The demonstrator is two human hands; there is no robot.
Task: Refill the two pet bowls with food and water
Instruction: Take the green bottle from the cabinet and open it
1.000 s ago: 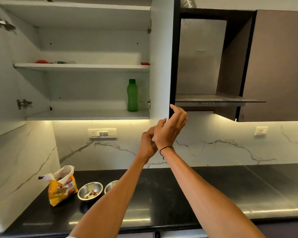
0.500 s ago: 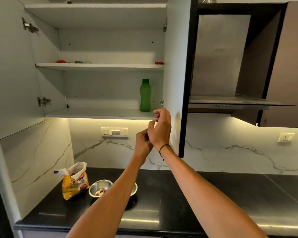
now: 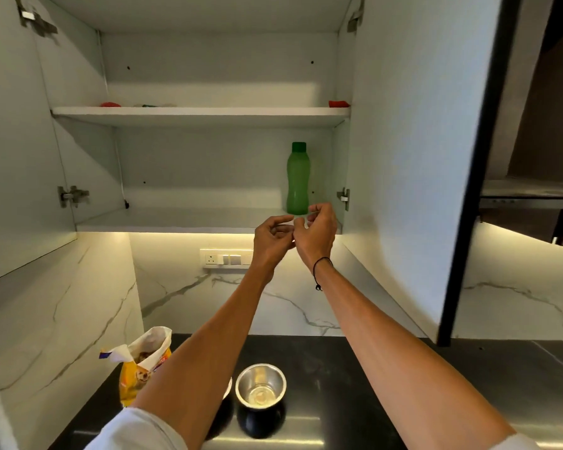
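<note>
A green water bottle (image 3: 298, 178) stands capped on the lower shelf (image 3: 176, 220) of the open wall cabinet, at its right end. My left hand (image 3: 270, 237) and my right hand (image 3: 316, 232) are raised close together just below and in front of the bottle, fingers loosely curled, nothing visibly in them. On the black counter below, an empty steel bowl (image 3: 260, 383) stands upright. A second bowl (image 3: 229, 386) is almost wholly hidden behind my left forearm. An open yellow pet food bag (image 3: 143, 362) stands to its left.
The cabinet's right door (image 3: 403, 157) hangs open beside my right arm; the left door (image 3: 13, 125) is open too. Small red items (image 3: 110, 104) lie on the upper shelf. A switch plate (image 3: 226, 258) is on the marble wall, a range hood (image 3: 530, 193) at right.
My right hand has left the door edge and both hands have moved left, up to the lower shelf by the bottle. The view has shifted left and closer to the cabinet.
</note>
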